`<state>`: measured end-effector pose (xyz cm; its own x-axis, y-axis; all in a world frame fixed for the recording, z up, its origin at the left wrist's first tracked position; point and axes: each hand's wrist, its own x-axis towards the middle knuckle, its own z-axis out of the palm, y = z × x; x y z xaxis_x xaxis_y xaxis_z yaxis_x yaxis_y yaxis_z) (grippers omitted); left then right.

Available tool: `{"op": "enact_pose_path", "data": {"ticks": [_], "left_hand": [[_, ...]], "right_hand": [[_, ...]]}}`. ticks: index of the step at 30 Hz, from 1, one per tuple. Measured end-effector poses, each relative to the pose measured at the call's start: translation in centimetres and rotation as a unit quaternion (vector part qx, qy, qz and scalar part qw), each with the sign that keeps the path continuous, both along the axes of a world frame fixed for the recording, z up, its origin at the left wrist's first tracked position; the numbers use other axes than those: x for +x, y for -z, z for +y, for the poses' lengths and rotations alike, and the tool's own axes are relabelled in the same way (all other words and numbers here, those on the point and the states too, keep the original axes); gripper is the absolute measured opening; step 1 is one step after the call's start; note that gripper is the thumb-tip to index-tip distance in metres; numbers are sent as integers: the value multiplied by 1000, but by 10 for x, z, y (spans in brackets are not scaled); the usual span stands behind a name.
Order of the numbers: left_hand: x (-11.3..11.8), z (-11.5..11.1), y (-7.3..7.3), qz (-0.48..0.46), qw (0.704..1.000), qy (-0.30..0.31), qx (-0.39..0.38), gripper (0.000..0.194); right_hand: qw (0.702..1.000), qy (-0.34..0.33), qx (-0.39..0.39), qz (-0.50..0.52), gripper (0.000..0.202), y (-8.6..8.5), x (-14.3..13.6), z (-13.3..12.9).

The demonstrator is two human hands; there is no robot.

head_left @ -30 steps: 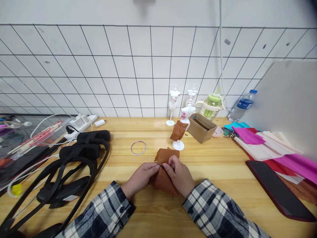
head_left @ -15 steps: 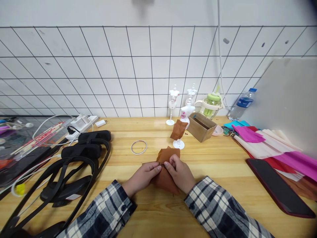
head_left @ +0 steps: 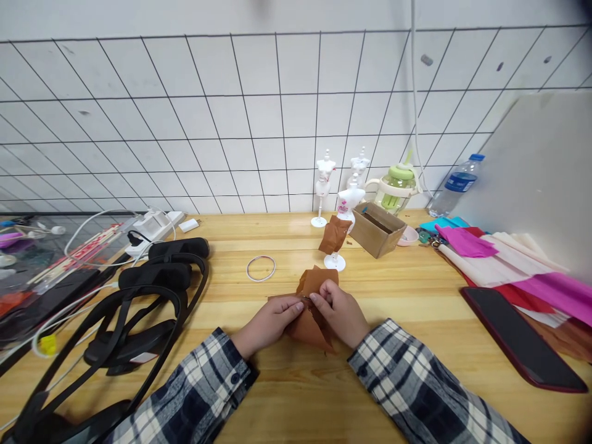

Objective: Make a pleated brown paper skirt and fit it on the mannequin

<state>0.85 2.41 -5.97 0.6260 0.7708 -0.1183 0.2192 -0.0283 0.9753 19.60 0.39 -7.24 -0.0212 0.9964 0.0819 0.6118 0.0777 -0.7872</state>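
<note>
A piece of brown fabric (head_left: 311, 333) lies bunched and folded between my hands, low over the wooden table. My left hand (head_left: 272, 317) is closed, thumb and fingers pinching the fabric's left edge. From the other side my right hand (head_left: 340, 311) comes in with thumb and index finger pinched on a small thin, metallic-looking item at the fabric's middle; its kind is too small to tell. Just behind, a white mini dress form (head_left: 350, 198) wears another brown fabric piece (head_left: 335, 234) around its lower part.
Two more dress forms (head_left: 325, 179) stand near the tiled wall. A cardboard box (head_left: 377, 233) and a green-lidded jug (head_left: 398, 185) are beside them. A thin ring (head_left: 261, 269) lies left of centre. Black headsets (head_left: 152, 277) fill the left; a phone (head_left: 522, 339) and coloured fabrics (head_left: 513, 259) lie right.
My right fingertips have drawn slightly away from my left thumb, and the small thin item shows between them. The fabric is slightly more spread. The whole view has shifted a little.
</note>
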Motion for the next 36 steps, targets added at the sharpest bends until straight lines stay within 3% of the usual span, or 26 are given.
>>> {"op": "enact_pose_path", "data": {"ticks": [4,6,8,10,12,15,20,23,26,28,31,33,36], "left_hand": [[-7,4,-5,69,993,26,92,34],[-18,10,-8,139,976,41,161,30],[-33,18,-11,206,953,15,219,29],[-48,25,-14,268,926,-35,263,31],[-60,31,-18,357,888,-83,278,34],[-68,33,-22,453,838,-141,270,43],[-60,25,-29,422,857,-92,283,57],[-57,19,-29,445,846,-47,289,64],[-63,18,-29,506,809,-77,291,45],[-69,20,-32,564,757,-148,296,36],[-72,21,-43,606,669,-257,346,42],[-65,17,-50,578,653,-272,408,45],[-47,8,-55,513,664,-257,478,32]], "right_hand": [[997,9,15,76,28,-3,13,2],[992,-33,16,123,30,-6,20,1],[985,-102,29,137,33,-11,24,-2],[984,-142,59,85,34,-16,25,-4],[991,-104,82,-17,29,-19,23,-5],[987,-26,50,-151,17,-18,23,-1],[965,-34,-35,-258,14,-10,33,7],[962,-72,-52,-257,14,-11,36,7],[959,-150,-18,-240,13,-13,31,4],[955,-192,15,-224,19,-13,25,2],[959,-220,46,-173,25,-10,15,-1],[962,-233,54,-132,27,-8,12,-1],[969,-214,63,-107,27,-7,14,0]]}}
